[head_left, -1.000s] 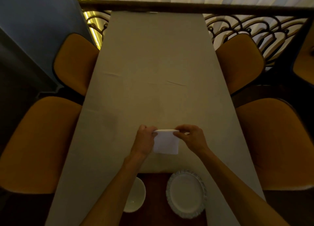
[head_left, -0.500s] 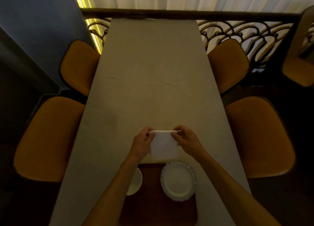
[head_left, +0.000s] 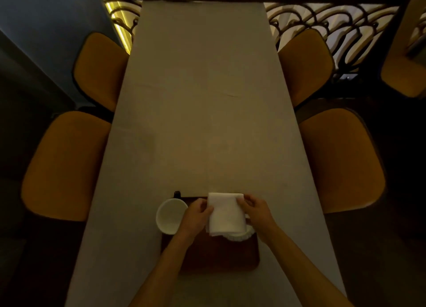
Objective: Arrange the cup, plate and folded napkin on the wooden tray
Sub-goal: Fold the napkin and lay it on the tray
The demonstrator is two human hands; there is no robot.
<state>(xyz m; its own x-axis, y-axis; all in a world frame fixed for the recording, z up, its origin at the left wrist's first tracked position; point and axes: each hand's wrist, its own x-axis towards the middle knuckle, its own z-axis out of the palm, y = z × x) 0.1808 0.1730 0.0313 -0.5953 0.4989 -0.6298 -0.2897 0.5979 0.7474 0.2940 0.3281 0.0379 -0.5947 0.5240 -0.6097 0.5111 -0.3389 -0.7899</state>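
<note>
A second ago the two hands held the napkin [head_left: 226, 214] out over the bare table [head_left: 202, 99], past the far edge of the tray [head_left: 221, 256]. Now the napkin has come back toward the person and sits over the tray. It covers most of the plate [head_left: 239, 237]. Only a bit of the plate's white frilly rim peeks out at the napkin's near edge.

The left hand [head_left: 196, 214] pinches the napkin's left edge. The right hand [head_left: 254, 211] pinches the right edge near the far corner. Both hands are closed on the cloth, so it has not been let go. I cannot tell if the napkin is lying flat on the plate or is just held a little above it.

The cup [head_left: 171, 215] stands at the tray's far left corner, just beside the left hand. It looks empty and upright. A small dark handle pokes out on its far side.

So the cup and the plate are already on the tray, and the napkin is the last thing to put down. I think the job is almost done. Next the hands need to lower the napkin, let go, and maybe smooth it so it stays folded. If the hands pull away too fast, the fold could pop open or the napkin could slide off the plate.
</note>
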